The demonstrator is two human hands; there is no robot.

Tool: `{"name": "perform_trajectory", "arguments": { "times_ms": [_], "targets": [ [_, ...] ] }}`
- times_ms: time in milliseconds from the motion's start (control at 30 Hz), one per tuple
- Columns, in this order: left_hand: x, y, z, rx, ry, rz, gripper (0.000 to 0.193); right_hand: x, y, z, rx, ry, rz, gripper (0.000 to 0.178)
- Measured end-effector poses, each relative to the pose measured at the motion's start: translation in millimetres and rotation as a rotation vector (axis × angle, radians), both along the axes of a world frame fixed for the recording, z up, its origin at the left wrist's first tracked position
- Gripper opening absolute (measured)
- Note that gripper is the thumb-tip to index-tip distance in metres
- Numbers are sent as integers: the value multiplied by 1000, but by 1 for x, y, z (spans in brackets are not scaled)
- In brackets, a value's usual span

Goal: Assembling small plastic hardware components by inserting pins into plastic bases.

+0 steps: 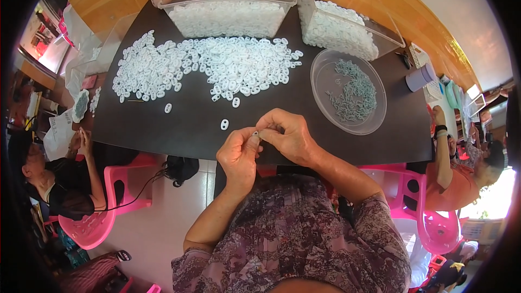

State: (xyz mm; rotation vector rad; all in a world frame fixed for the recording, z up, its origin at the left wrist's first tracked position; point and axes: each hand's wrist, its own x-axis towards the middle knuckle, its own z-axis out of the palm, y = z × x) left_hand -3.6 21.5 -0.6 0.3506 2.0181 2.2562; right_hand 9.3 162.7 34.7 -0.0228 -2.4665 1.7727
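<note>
My left hand (237,157) and my right hand (291,137) meet just over the near edge of the dark table, fingertips pinched together. A small white plastic piece (256,133) shows between thumb and finger of the left hand, mostly covered. The right fingertips close at the same spot; what they grip is hidden. Beyond the hands lies a loose white oval piece with two holes (224,125). Another such piece (236,102) rests nearer the big heap of white pieces (244,65). To the right, a round clear tray (320,95) holds many small grey-green slender parts (355,95).
Two clear bins (228,19) (339,30) full of white pieces stand along the back. A second heap (149,68) lies left, with one oval piece (168,108) before it. A purple-lidded container (420,77) stands far right. People sit at both sides on pink chairs (108,190).
</note>
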Motion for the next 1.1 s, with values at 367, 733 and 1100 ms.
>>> {"name": "perform_trajectory", "arguments": {
  "times_ms": [367, 733, 1100],
  "targets": [
    [-5, -9, 3, 285, -261, -32, 15, -4, -4, -3, 53, 78, 16, 7],
    [0, -10, -2, 325, -186, 6, 14, -7, -23, -11, 354, 371, -6, 6],
    [-11, -50, 6, 274, -177, 193, 16, -30, -27, -11, 411, 425, 12, 13]
  ]
}}
